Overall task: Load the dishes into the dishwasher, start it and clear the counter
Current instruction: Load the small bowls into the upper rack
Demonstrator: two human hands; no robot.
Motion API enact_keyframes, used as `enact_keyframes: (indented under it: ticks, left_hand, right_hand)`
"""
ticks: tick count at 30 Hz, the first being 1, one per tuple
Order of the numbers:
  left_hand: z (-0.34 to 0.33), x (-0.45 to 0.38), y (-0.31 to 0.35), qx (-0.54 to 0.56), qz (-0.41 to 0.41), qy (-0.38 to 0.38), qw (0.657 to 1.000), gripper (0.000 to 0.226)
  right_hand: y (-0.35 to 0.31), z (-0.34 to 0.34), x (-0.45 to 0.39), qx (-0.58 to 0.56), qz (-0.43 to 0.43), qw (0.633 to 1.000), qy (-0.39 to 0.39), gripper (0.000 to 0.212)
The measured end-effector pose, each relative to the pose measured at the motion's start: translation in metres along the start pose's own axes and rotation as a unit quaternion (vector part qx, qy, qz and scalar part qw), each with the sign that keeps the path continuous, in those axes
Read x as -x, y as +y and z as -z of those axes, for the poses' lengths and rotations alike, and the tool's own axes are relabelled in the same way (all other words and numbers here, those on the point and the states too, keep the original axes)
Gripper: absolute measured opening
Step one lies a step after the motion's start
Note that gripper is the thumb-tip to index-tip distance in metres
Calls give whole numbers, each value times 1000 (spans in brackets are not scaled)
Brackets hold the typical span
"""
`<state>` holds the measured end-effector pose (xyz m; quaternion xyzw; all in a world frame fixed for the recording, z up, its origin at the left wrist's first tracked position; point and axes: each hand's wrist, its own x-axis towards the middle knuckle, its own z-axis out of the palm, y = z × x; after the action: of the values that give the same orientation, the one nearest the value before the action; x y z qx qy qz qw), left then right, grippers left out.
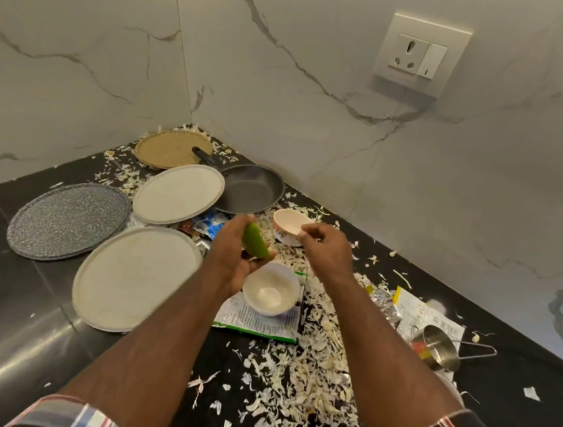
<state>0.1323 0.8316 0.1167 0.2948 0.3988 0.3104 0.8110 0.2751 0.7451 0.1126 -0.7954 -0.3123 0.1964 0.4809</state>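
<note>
Dishes crowd the black table [4, 255]: mid-frame a white bowl [271, 289] under the left hand [234, 257], whose grip pinches a green piece [256, 242]; beyond, the right hand [326, 248] pinches a pink bowl's [289, 226] rim; plates [136, 278] left, pan [251, 188] behind.

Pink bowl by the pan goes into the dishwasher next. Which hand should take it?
Right, probably. The right hand already has its fingertips at the pink bowl rim and seems to hold nothing else. The left hand is gripping a green piece above the white bowl.
</note>
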Motion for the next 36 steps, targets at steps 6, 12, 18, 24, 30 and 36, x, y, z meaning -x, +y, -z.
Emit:
enact_keyframes:
  ticks: [6, 12, 18, 24, 30, 36]
  left_hand:
    - [22, -6, 2, 38, 20, 34, 998, 38]
    - [31, -2, 5, -2, 24, 34, 999, 43]
    - [31, 8, 16, -26, 34, -23, 999, 30]
    - [38, 22, 28, -19, 64, -84, 994, 26]
    - [64, 25, 29, -30, 109, -116, 987, 43]
    - [78, 29, 25, -34, 109, -96, 989, 49]
  right_hand:
    - [15, -16, -25, 255, 39, 962, -85, 48]
    - [20, -26, -27, 284, 35, 957, -51, 28]
    - [2, -19, -5, 245, 149, 958, 2, 29]
    - [-10, -35, 16, 217, 245, 945, -24, 26]
    - [-3, -48, 27, 171, 301, 936, -57, 22]
    - [0, -45, 35, 106, 213, 969, -67, 35]
